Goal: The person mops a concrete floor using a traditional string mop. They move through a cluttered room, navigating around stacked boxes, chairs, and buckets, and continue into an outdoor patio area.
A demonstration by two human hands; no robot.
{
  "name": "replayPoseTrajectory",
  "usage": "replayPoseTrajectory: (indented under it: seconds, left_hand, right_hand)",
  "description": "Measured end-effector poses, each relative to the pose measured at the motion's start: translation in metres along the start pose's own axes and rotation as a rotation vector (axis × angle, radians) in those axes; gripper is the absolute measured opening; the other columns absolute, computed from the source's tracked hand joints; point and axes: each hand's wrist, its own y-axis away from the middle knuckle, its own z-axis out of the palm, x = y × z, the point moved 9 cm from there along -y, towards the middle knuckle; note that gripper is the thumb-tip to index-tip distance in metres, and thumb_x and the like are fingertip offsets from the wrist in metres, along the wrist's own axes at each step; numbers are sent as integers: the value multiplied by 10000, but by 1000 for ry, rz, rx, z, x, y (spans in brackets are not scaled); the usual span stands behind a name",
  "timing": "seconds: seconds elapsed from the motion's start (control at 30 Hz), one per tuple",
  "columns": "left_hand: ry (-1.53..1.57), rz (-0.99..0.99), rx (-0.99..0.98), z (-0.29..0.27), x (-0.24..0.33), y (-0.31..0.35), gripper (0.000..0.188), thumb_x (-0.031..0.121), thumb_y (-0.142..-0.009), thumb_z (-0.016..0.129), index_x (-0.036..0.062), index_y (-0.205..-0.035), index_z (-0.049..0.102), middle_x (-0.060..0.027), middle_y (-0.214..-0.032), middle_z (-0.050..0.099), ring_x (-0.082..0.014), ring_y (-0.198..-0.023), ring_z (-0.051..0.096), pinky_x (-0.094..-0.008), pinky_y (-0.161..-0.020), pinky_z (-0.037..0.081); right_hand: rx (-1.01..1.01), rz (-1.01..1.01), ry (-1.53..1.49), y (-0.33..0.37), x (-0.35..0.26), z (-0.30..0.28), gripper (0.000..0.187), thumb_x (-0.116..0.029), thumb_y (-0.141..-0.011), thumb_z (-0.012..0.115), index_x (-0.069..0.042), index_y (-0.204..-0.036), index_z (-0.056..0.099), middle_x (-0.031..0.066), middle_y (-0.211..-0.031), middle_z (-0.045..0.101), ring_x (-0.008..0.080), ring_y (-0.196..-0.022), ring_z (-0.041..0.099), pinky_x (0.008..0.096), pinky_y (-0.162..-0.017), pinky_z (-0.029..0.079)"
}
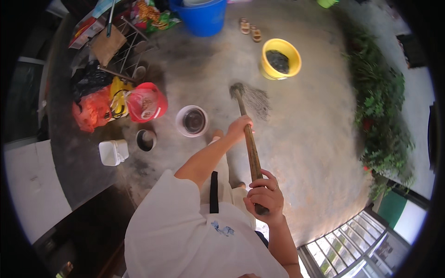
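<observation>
A mop with a wooden handle [251,148] slants away from me, and its grey string head [252,97] is spread on the concrete floor. My left hand [239,128] is closed round the middle of the handle. Nearer to me, my right hand [266,194] wraps the top end of the same handle, whose butt sticks out below the fingers. Beyond the mop head and to the right stands a yellow bucket [297,58] with dark, wet-looking contents [277,61].
A round pale basin [180,121], a dark pot [146,140] and a white square tub [111,153] stand left. Behind them are a red bucket [160,102], bags [92,109] and a metal rack [134,51]. Farther off are a blue tub [204,21] and sandals [250,30]. Plants [380,102] line the right.
</observation>
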Motion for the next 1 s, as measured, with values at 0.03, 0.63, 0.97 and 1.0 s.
replayPoseTrajectory:
  seconds: [0.03, 0.63, 0.97, 1.0]
  left_hand:
    - [-39, 8, 50, -39, -9, -5, 267, 164, -682, 795, 114, -806, 563, -58, -901, 564, -308, -890, 565, -393, -736, 457]
    - [-478, -248, 457, -313, -182, -43, 355, 175, -670, 822, 89, -875, 546, -103, -926, 561, -348, -919, 532, -410, -821, 437]
    - [-213, -124, 405, -153, -81, -72, 327, 139, -706, 808, 64, -821, 511, -112, -908, 508, -343, -943, 473, -418, -861, 390]
    - [-205, -116, 375, -129, -67, -73, 318, 113, -710, 794, 67, -839, 508, -115, -915, 505, -345, -952, 470, -416, -864, 387]
  right_hand:
    - [-38, -22, -5, -22, 4, 15, 267, -14, -642, 783, -129, -700, 550, -14, -765, 626, 209, -883, 619, 492, -969, 456]
    - [173, 270, -716, -206, 177, 147, 25, -12, -798, 570, 3, -806, 552, 120, -871, 597, 291, -951, 592, 506, -1025, 379]
    - [274, 223, -685, -148, 155, -21, 103, -52, -766, 578, 11, -692, 542, 135, -742, 594, 289, -797, 583, 497, -936, 441]
    - [281, 231, -652, -136, 149, -40, 101, -50, -764, 578, 12, -690, 545, 136, -740, 594, 290, -793, 584, 496, -930, 446]
